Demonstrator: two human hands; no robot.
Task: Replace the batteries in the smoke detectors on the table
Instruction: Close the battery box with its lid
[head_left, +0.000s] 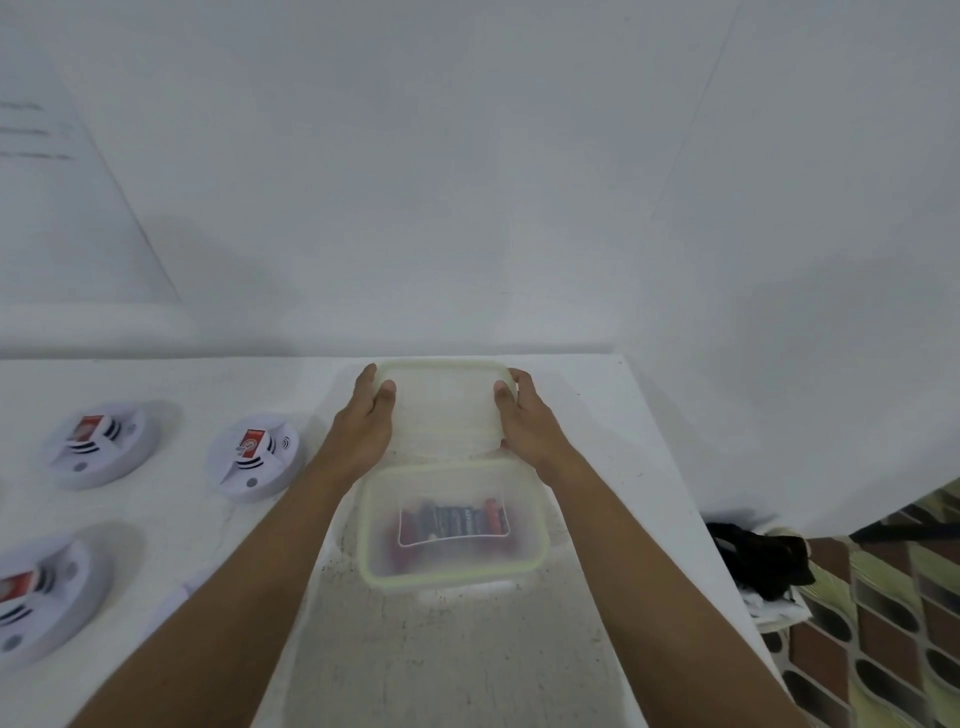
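The batteries (452, 522) lie in a row inside the open clear container (541, 551), just nearer the person than both grips. The left grip (363, 421) and right grip (530, 421) pinch the lid (441, 410) by its side edges, thumbs on top, just beyond the container. Three smoke detectors (254, 452) sit on the worktop (467, 665), left of the left grip.

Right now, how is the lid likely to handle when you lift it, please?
The lid looks like thin, translucent plastic, so it is probably light and slightly flexible. It is flat, so it is unlikely to roll. The left hand and right hand hold opposite edges.
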